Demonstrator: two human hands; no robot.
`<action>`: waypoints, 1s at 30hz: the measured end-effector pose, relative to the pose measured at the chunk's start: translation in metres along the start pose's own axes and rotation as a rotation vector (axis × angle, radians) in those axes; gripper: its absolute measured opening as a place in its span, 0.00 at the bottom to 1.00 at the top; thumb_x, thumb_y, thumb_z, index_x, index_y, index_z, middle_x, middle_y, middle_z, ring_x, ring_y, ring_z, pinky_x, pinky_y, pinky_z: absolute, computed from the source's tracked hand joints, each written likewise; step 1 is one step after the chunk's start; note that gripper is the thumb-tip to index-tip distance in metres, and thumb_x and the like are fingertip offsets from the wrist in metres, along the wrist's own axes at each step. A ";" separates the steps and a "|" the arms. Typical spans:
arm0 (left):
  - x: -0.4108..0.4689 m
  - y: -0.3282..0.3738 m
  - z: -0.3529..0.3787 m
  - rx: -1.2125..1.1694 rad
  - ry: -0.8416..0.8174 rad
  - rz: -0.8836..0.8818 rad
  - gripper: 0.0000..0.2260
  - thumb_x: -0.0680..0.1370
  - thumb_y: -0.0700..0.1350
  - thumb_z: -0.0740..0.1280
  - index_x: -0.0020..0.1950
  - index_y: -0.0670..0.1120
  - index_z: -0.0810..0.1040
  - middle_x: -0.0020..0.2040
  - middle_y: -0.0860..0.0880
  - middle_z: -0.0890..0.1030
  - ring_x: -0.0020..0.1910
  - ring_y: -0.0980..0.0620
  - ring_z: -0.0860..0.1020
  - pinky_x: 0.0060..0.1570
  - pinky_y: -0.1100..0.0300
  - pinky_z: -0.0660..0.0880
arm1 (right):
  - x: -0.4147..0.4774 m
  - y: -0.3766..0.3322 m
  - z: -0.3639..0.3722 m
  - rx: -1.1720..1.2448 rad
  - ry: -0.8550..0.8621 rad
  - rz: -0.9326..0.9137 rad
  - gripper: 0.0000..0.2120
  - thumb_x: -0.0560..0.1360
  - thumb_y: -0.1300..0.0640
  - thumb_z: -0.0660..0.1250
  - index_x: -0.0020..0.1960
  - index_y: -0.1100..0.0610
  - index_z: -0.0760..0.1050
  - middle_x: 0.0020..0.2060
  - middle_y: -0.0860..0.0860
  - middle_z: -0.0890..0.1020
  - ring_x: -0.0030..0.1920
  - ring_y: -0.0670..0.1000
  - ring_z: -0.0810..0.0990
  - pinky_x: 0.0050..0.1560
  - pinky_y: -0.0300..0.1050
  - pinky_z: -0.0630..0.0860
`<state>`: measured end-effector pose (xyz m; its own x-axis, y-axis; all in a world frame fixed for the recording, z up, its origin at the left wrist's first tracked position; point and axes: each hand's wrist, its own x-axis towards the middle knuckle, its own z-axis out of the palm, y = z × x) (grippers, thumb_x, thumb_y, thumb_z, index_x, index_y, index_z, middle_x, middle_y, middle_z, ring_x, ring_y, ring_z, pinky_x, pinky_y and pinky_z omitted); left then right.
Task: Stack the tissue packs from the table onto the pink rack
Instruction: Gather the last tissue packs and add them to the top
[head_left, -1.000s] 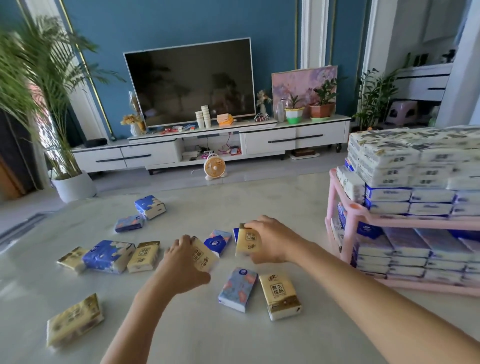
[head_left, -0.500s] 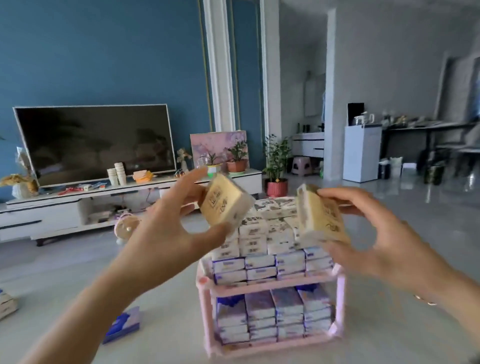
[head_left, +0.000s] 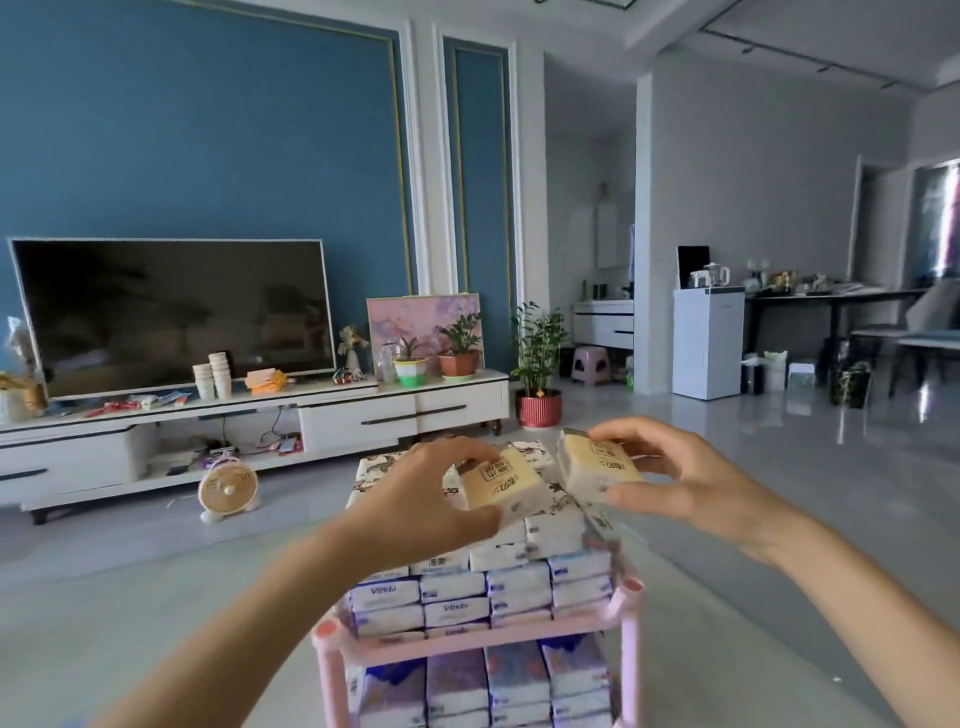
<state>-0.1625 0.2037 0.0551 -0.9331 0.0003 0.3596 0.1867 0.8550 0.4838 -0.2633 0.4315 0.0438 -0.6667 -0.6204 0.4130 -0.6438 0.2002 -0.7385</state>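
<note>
While the left hand (head_left: 415, 499) clamps one yellow pack (head_left: 501, 480), the right hand (head_left: 696, 483) clamps a second pack (head_left: 597, 465) above the pink rack (head_left: 628, 623), lower centre.

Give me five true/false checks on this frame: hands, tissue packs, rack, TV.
1. The left hand grips a yellow pack. True.
2. The right hand grips a second yellow pack. True.
3. Both yellow packs lie on the floor. False: they are held at the top of the pile on the pink rack.
4. The rack's lower shelf is bare. False: it is full of packs.
5. The TV shows a picture. False: the TV screen is dark.
</note>
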 end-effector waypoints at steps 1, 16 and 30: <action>0.001 0.000 0.001 0.013 -0.004 0.000 0.23 0.72 0.49 0.70 0.65 0.59 0.69 0.58 0.58 0.71 0.53 0.59 0.71 0.50 0.67 0.73 | -0.002 0.003 -0.001 0.015 -0.006 0.004 0.26 0.60 0.49 0.73 0.57 0.44 0.74 0.53 0.41 0.79 0.55 0.39 0.76 0.56 0.36 0.71; 0.003 -0.005 0.007 0.276 -0.107 0.016 0.25 0.77 0.49 0.64 0.72 0.56 0.61 0.73 0.57 0.59 0.73 0.58 0.49 0.71 0.54 0.50 | 0.004 0.008 0.001 0.011 -0.149 -0.020 0.25 0.61 0.53 0.73 0.57 0.47 0.73 0.55 0.41 0.78 0.56 0.37 0.75 0.56 0.28 0.69; -0.001 0.000 0.008 0.294 -0.103 0.012 0.23 0.78 0.52 0.61 0.73 0.54 0.60 0.72 0.56 0.63 0.70 0.57 0.60 0.67 0.62 0.57 | 0.019 0.013 0.014 -0.015 -0.196 -0.058 0.21 0.61 0.47 0.71 0.55 0.45 0.76 0.61 0.39 0.72 0.62 0.31 0.68 0.64 0.25 0.60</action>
<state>-0.1643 0.2073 0.0486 -0.9606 0.0509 0.2733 0.1147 0.9681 0.2227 -0.2791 0.4113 0.0351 -0.5432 -0.7666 0.3424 -0.6859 0.1700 -0.7076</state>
